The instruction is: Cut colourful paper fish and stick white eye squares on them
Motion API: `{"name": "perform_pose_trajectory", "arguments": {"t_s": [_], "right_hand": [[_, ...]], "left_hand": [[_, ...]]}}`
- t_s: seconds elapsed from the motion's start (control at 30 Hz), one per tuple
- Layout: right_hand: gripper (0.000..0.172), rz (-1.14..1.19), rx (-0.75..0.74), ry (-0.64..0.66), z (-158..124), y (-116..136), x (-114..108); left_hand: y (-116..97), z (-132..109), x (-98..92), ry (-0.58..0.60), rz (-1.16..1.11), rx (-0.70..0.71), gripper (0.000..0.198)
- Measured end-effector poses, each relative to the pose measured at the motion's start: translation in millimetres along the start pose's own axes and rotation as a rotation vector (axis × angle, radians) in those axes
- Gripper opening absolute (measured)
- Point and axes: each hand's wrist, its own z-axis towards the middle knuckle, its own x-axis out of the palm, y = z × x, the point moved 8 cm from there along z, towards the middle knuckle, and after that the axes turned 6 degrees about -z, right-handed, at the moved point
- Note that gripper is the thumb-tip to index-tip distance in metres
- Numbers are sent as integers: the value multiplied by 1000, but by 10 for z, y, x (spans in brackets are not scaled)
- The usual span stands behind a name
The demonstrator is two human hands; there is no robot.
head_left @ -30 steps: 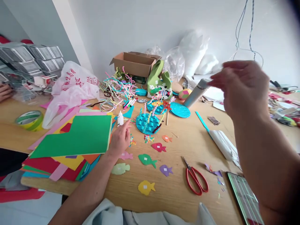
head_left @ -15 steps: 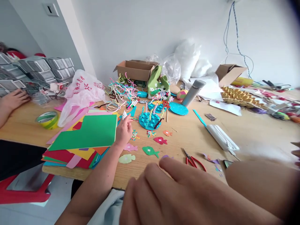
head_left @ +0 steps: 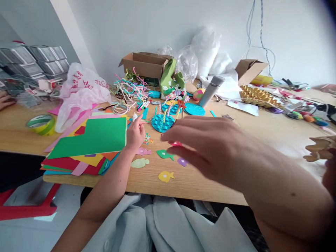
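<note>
My left hand (head_left: 135, 134) is closed around a small white-tipped object (head_left: 134, 116), mostly hidden in the fingers, by the right edge of the green paper (head_left: 105, 134). Close to the camera, my right hand (head_left: 202, 147) hangs over the table, fingers stretched leftward and thumb apart, with nothing seen in it. It partly covers a red fish (head_left: 175, 143) and a purple fish (head_left: 182, 162). Left of it lie a green fish (head_left: 165, 154), a pink fish (head_left: 143, 151) and a pale green fish (head_left: 140, 163). A yellow fish (head_left: 166, 176) is nearest the table edge. Beyond stands a blue scalloped disc (head_left: 162, 123) with twisted stems.
Green-yellow tape (head_left: 41, 124) and a white plastic bag (head_left: 78, 91) are at left. Behind are pipe cleaners (head_left: 130, 89), a cardboard box (head_left: 143, 64), a green felt bag (head_left: 170, 78) and a grey bottle (head_left: 212, 91). Another person's hand (head_left: 5, 100) rests far left; gold folded paper (head_left: 319, 148) is at right.
My right hand has risen away from the front edge, its fingers now stretched, and the yellow fish shows. It now hides the red-handled pliers' place. The view has shifted; my left hand stays by the papers.
</note>
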Motion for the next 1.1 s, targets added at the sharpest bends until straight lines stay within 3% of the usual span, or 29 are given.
{"name": "perform_pose_trajectory", "arguments": {"t_s": [0.13, 0.37, 0.53, 0.6, 0.8, 0.97, 1.1], "right_hand": [[15, 75, 38, 87, 9, 57, 217], [18, 89, 192, 28, -667, -78, 985], [66, -119, 132, 68, -892, 2, 1266], [73, -183, 119, 110, -945, 16, 1348], [57, -262, 62, 91, -1132, 85, 1541], [29, -231, -1, -48, -1202, 192, 1533], [19, -159, -46, -73, -1176, 273, 1514]], "left_hand": [[-29, 17, -49, -45, 30, 3, 47], [-62, 28, -108, -91, 12, 21, 48], [-75, 25, -91, -74, 2, 23, 47], [-79, 23, -79, -65, 3, 19, 48], [-92, 20, -58, -61, 24, 30, 50], [-103, 13, -43, -41, 15, 31, 53], [-145, 16, -45, -26, 10, 40, 53]]}}
